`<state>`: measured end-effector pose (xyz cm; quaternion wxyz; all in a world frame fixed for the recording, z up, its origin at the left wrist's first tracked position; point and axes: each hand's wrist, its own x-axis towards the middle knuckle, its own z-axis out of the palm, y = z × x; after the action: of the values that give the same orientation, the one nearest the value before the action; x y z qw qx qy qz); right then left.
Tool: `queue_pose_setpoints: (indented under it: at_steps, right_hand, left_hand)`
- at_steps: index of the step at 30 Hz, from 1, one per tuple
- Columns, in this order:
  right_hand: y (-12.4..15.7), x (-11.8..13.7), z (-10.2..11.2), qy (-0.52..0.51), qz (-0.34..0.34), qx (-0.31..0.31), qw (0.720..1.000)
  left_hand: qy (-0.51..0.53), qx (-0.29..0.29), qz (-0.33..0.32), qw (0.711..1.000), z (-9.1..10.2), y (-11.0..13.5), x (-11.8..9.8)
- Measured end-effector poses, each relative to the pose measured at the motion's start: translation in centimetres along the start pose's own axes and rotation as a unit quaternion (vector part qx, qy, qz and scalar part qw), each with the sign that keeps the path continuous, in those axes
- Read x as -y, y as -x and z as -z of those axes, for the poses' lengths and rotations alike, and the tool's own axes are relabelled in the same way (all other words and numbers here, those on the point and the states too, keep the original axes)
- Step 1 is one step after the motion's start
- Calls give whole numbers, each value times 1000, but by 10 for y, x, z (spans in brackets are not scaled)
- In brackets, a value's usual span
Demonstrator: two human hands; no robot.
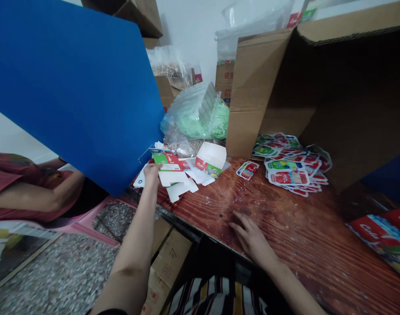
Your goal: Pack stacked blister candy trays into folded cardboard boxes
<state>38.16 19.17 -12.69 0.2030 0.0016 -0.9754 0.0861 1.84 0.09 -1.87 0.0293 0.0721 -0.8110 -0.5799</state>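
Observation:
My left hand [151, 172] reaches to the table's left end and grips a flat printed carton blank [168, 165], red, green and white, on top of other white blanks [183, 186]. My right hand [250, 236] lies flat on the brown wooden table [285, 218], fingers spread, holding nothing. Just beyond the left hand stands a small folded-up carton [211, 159], open at the top. A spread pile of flat printed blanks [290, 166] lies at the mouth of a large cardboard box [318, 92] tipped on its side.
A big blue sheet [71, 83] fills the upper left. Another person's arm [32, 197] and red sleeve show at the left above a pink stool. A plastic bag of green shredded paper [203, 116] sits behind. Cardboard boxes [167, 258] stand under the table. Printed sheets [383, 238] lie at right.

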Motion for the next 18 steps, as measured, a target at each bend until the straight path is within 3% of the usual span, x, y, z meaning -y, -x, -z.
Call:
queue_pose_setpoints:
  at_steps: [4, 7, 11, 15, 18]
  right_hand:
    - [1, -2, -1, -11, -5, -8, 1000]
    - [-2, 0, 3, -31, -5, -23, 999]
    - [-23, 23, 29, -86, -9, -87, 992]
    - [-60, 60, 71, -106, 0, -238, 965]
    - [-76, 73, 100, -70, 40, -278, 957]
  left_hand:
    - [95, -55, -49, 993, 33, 1, -55]
    - [189, -91, -129, 969, 65, 23, -89]
    - [282, -95, -228, 927, 99, 91, -117]
    - [291, -12, -212, 933, 116, 181, -125]
    - [261, 94, -160, 947, 121, 231, -120]
